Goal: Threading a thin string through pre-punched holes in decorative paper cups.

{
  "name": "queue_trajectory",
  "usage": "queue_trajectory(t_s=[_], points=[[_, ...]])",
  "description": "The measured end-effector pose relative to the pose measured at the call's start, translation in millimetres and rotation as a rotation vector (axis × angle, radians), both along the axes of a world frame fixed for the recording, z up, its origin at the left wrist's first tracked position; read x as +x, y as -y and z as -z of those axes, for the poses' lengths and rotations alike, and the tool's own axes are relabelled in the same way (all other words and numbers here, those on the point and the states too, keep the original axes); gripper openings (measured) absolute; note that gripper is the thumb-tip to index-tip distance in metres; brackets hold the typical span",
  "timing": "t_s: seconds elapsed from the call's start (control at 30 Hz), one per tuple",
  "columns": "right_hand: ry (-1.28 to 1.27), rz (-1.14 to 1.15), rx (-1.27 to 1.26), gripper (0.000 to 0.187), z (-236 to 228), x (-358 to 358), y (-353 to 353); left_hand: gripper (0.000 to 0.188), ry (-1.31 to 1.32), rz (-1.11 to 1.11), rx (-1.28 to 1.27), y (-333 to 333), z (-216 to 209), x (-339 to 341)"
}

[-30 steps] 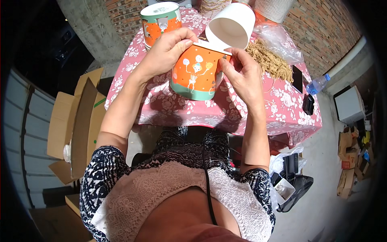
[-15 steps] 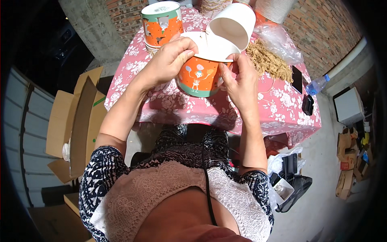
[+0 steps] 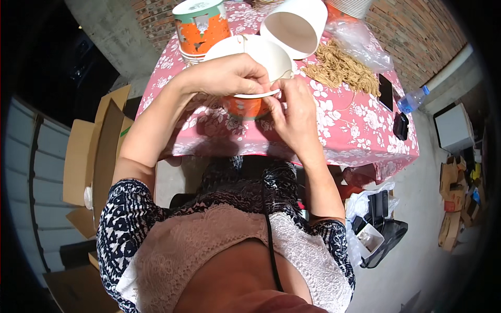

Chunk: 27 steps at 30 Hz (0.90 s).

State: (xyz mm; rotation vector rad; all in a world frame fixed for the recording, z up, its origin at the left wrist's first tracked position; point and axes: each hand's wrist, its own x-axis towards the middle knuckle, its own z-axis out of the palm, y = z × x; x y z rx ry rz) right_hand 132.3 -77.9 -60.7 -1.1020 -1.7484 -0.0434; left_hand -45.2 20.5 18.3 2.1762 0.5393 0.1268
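A round paper bucket [image 3: 248, 106], orange outside with a white inside, stands at the near side of the table. Over its near rim reaches my left hand [image 3: 229, 74], its fingers pinched together; what they hold is hidden. Against it on the right, my right hand [image 3: 296, 115] grips the rim between thumb and fingers. A thin beige cord shows at the bucket's far rim, and a bit of cord also shows beside my right fingers. Just behind, a white bucket [image 3: 292, 28] lies on its side with its mouth toward me.
Upside-down orange and green buckets [image 3: 202, 34] are stacked at the back left. A heap of beige cords [image 3: 339, 68], clear plastic wrap [image 3: 360, 44], a phone [image 3: 385, 93], a small black case [image 3: 401, 127] and a water bottle [image 3: 412, 100] lie rightward. Cardboard boxes [image 3: 78, 161] stand left of the table.
My left hand has moved right along the rim to meet my right hand. The bucket has tipped or turned, so less of its printed front shows.
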Motion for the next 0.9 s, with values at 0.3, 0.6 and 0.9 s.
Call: queue_trajectory(t_s=[0.3, 0.6, 0.9], points=[[0.008, 0.026, 0.048, 0.026, 5.1, -3.3, -3.7, 0.016, -0.006, 0.005, -0.098, -2.7, 1.2, 3.9], [-0.005, 0.010, 0.073, 0.029, 7.4, -6.1, -4.5, 0.015, 0.048, -0.015, -0.217, -7.0, 4.0, -3.4], [-0.099, 0.044, 0.039, 0.030, 13.4, -12.1, -2.5, 0.011, 0.044, 0.033, -0.295, -18.0, 2.1, 0.4]])
